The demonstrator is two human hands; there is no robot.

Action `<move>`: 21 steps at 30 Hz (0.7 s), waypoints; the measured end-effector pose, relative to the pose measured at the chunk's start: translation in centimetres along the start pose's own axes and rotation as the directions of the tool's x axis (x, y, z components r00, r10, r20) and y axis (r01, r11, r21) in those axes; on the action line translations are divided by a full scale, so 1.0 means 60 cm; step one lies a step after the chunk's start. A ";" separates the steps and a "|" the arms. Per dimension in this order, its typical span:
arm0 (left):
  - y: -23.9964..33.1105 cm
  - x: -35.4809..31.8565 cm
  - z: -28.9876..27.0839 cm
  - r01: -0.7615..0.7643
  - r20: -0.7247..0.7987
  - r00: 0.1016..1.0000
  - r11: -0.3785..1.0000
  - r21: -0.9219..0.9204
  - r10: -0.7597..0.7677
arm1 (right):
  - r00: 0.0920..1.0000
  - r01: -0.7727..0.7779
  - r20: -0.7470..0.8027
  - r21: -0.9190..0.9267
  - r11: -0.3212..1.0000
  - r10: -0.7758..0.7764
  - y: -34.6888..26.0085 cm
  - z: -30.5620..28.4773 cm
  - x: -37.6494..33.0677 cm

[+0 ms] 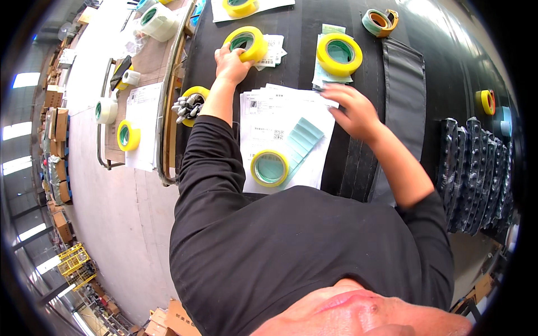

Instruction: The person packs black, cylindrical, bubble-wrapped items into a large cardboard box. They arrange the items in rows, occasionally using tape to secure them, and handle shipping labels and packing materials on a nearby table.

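Note:
At the upper middle, my left hand [231, 65] grips the near left edge of a yellow roll of tape [257, 46], its fingers reaching into the core. Small white printed labels [274, 51] lie under that roll. My right hand [354, 110], fingers stretched and slightly blurred, hovers over or touches the right edge of a stack of printed sheets [260, 116]; which one I cannot tell. Just beyond it, another yellow tape roll [357, 55] rests on light blue slips [320, 76]. On the sheets lie a third yellow roll [255, 168] and a folded light blue strip [305, 139].
A tape dispenser [386, 23] stands at the far right of the black table [353, 162]. Dark plastic-wrapped pieces [473, 173] stand in a row at right. Beside my left forearm are grey-tipped gloves [188, 107]. A cart [163, 112] at left carries tape rolls and papers.

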State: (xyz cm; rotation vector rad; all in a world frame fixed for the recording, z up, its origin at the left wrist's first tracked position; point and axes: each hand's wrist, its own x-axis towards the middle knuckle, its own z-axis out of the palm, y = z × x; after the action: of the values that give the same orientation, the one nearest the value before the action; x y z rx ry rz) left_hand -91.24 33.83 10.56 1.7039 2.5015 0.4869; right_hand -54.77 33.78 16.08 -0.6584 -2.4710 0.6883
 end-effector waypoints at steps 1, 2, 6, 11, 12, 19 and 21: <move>-0.007 0.002 0.002 -0.001 -0.010 1.000 0.999 -0.038 0.000 | 0.996 0.090 0.004 0.003 0.996 -0.090 0.002 0.026 0.064; -0.012 0.004 0.003 -0.001 -0.021 1.000 0.997 -0.074 0.000 | 0.995 0.090 0.042 -0.079 0.993 -0.087 0.011 0.057 0.124; -0.039 0.021 -0.003 0.047 -0.009 0.999 0.964 -0.261 -0.051 | 0.977 0.050 0.209 -0.431 0.901 0.045 0.056 0.175 0.283; -0.045 0.015 -0.024 0.179 -0.072 0.974 0.923 -0.340 -0.216 | 0.921 -0.074 0.280 -0.559 0.826 0.271 0.063 0.198 0.308; -0.034 0.004 -0.034 0.232 -0.095 0.960 0.934 -0.271 -0.265 | 0.925 -0.077 0.270 -0.555 0.829 0.266 0.064 0.200 0.303; -0.046 -0.019 -0.006 0.340 -0.074 0.938 0.941 0.011 -0.338 | 0.920 0.000 0.338 -0.503 0.864 0.197 0.029 0.168 0.259; -0.041 -0.020 -0.006 0.333 -0.131 0.936 0.942 0.043 -0.326 | 0.909 -0.108 0.332 -0.398 0.911 0.253 0.034 0.159 0.266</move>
State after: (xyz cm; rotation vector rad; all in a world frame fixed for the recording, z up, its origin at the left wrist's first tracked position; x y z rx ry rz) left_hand -93.05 31.83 10.02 1.2632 2.8414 0.4955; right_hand -71.71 41.02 12.88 -0.9922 -2.9661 0.4415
